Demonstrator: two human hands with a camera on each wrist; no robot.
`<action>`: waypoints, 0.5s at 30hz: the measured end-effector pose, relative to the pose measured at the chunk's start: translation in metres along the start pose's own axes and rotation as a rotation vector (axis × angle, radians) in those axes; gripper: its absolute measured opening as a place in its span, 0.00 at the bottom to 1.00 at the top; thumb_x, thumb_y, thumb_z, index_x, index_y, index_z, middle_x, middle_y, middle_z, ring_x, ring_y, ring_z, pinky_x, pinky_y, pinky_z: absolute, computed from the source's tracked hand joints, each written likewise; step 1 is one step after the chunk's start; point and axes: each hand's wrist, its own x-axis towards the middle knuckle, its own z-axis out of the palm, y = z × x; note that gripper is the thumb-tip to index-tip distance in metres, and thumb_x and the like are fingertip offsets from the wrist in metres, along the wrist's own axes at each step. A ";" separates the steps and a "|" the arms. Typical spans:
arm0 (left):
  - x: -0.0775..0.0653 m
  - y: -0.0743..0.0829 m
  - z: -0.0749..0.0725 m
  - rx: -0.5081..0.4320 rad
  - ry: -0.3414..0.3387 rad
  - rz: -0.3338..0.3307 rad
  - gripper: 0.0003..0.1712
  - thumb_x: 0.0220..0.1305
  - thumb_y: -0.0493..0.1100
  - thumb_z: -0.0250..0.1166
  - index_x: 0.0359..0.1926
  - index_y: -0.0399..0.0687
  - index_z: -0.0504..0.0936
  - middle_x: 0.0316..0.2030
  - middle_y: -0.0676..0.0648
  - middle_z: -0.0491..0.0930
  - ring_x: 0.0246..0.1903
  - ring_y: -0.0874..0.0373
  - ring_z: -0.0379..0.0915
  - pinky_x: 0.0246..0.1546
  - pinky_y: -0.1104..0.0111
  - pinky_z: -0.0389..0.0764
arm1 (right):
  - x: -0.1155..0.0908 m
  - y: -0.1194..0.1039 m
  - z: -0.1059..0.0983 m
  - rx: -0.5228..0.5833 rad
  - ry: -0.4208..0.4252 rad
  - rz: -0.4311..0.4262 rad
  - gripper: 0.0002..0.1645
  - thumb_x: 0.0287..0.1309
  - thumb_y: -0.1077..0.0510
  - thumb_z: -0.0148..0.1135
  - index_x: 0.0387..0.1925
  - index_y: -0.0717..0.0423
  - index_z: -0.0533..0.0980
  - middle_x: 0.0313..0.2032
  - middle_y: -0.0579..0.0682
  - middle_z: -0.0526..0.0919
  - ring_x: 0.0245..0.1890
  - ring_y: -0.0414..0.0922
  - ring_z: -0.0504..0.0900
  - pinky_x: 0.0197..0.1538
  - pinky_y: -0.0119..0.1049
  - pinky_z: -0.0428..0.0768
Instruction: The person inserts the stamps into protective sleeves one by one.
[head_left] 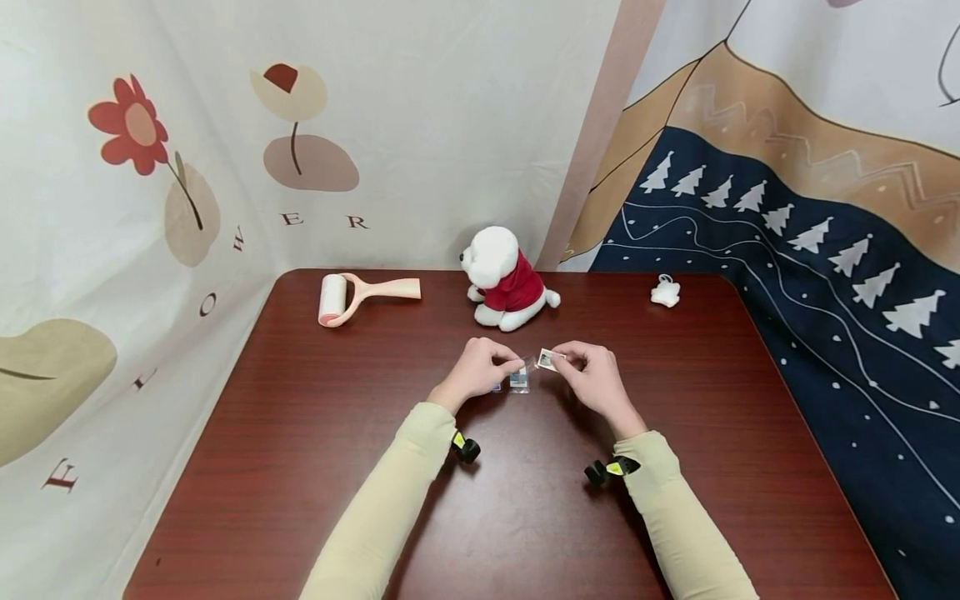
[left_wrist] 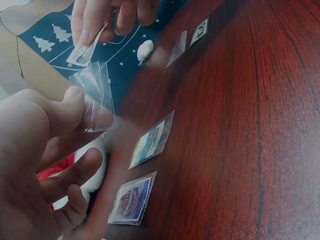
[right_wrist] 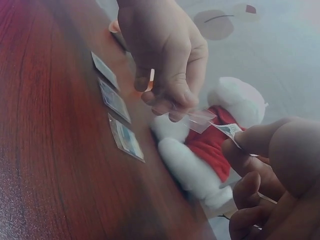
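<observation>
My left hand [head_left: 480,372] pinches a small clear plastic sleeve [left_wrist: 95,102] between thumb and fingers. Facing it, my right hand [head_left: 597,385] holds a postage stamp [head_left: 547,359] with a perforated edge, its tip right at the sleeve's edge in the right wrist view. Below the hands, a blue landscape stamp [left_wrist: 150,142] in a clear sleeve lies on the table beside a purple-blue sleeved stamp [left_wrist: 131,201]. A third flat sleeved piece [right_wrist: 104,69] continues that row. Toward the right hand's side lie a loose clear sleeve [left_wrist: 177,49] and a greenish stamp [left_wrist: 200,31].
A white plush dog in a red shirt [head_left: 517,287] sits at the back of the brown table [head_left: 525,525]. A lint roller [head_left: 367,297] lies back left, a small white flower-shaped item [head_left: 665,292] back right. Printed curtains hang behind and beside the table.
</observation>
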 end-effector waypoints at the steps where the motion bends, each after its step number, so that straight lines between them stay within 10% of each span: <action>1: 0.000 0.000 0.000 0.000 0.000 0.003 0.06 0.68 0.44 0.73 0.38 0.50 0.95 0.35 0.56 0.91 0.45 0.58 0.87 0.53 0.66 0.83 | 0.000 0.000 0.000 0.000 -0.001 -0.001 0.05 0.66 0.59 0.71 0.42 0.54 0.89 0.23 0.45 0.83 0.20 0.38 0.74 0.24 0.32 0.72; 15: 0.001 0.001 0.002 0.014 -0.005 0.030 0.06 0.68 0.45 0.74 0.38 0.50 0.95 0.34 0.56 0.91 0.44 0.59 0.87 0.51 0.67 0.84 | 0.000 0.004 0.001 -0.072 -0.031 -0.083 0.05 0.64 0.59 0.74 0.40 0.51 0.91 0.36 0.47 0.90 0.23 0.40 0.73 0.28 0.34 0.73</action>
